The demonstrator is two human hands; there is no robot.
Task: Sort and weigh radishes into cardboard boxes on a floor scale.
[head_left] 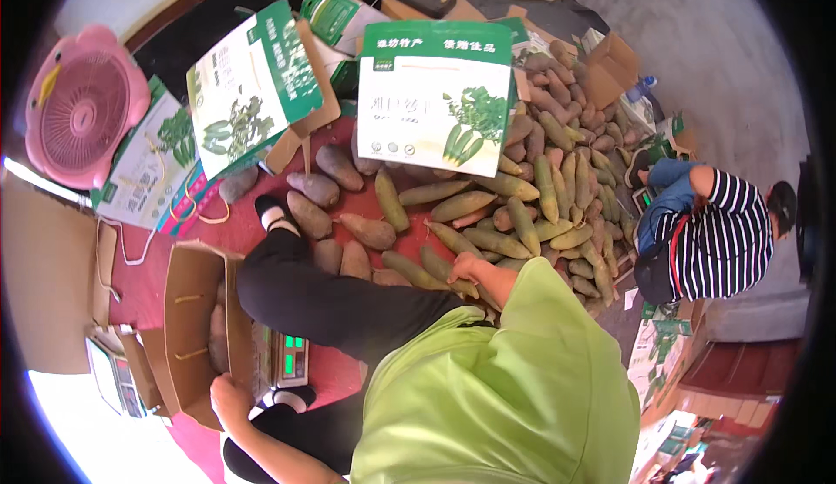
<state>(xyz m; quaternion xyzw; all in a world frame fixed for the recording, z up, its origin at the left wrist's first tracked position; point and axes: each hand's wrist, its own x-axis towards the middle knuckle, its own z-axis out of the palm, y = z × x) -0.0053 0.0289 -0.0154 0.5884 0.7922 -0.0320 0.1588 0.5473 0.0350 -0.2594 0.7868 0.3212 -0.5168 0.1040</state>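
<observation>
My left hand (228,399) is closed at the near edge of an open cardboard box (193,297), which holds a few radishes (218,336). The box rests on a scale (292,360) with a lit green display. Out in front, my right hand (468,268) reaches down into a large heap of green radishes (496,242); its fingers curl at the end of one green radish (440,266), partly hiding the grip. Reddish-purple tubers (366,231) lie on the red floor cover by my foot.
White-and-green printed cartons (435,101) stand behind the heap, with another carton (248,92) beside them. A pink fan (87,105) stands at far left. To the right, a person in a striped shirt (723,240) bends near the heap. A second scale (113,375) sits left of the box.
</observation>
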